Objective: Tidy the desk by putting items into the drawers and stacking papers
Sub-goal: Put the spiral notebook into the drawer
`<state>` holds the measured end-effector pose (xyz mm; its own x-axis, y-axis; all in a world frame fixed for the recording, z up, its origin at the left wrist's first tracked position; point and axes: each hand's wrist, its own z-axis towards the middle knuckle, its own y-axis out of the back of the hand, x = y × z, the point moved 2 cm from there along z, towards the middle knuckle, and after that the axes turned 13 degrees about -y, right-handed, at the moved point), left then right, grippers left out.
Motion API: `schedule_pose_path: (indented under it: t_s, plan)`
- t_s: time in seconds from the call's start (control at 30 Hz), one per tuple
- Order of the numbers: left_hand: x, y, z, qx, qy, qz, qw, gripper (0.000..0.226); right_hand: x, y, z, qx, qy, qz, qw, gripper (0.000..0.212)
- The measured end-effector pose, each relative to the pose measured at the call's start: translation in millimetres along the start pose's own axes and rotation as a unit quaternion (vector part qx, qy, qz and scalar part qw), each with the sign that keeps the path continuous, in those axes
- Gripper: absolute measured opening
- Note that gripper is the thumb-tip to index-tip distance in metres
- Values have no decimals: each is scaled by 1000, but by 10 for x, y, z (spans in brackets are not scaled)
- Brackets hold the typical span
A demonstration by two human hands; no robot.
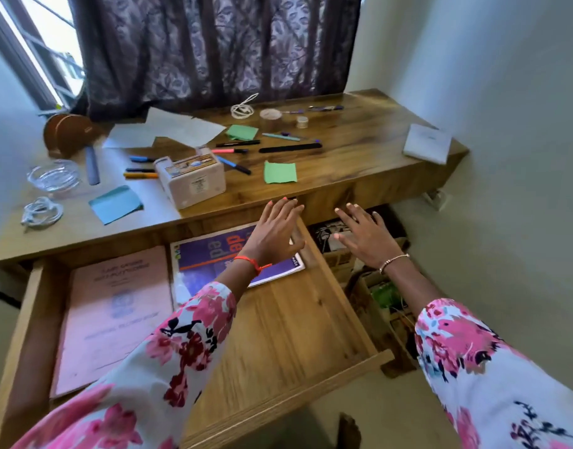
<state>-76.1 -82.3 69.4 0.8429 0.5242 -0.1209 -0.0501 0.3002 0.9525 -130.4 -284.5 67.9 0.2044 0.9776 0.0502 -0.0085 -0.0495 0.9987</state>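
Observation:
The wooden desk (359,157) carries loose pens (236,143), green sticky notes (280,172), a blue note (116,204), white papers (168,131), a white box (191,179), a black nail file (290,148) and a white cable (42,212). Below it the left drawer (294,319) is pulled out, with a pink booklet (116,312) and a purple book (213,254) inside. My left hand (273,231) hovers open over the drawer's far right corner. My right hand (362,234) is open too, below the shut right drawer front (343,197).
A glass bowl (53,178) and a brown round case (68,134) stand at the desk's left end, a white pad (427,142) at its right end. Boxes of clutter (375,286) sit under the desk on the right. A dark curtain (213,50) hangs behind.

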Motion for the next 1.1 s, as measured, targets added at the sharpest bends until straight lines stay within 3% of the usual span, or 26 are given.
schedule_pose_path:
  t_s: [0.5,0.77,1.1]
  plan:
    - [-1227,-415,2152,-43,-51,13,998,63,-2486,491,428,-24,-53,13,998,60]
    - [-1233,-601,2840,-44,-42,10,998,61,-2974,574,906,-37,-59,29,997,60]
    - [-740,-1170,3885,5,-23,-56,998,61,-3362,331,1928,-32,-75,6,997,56]
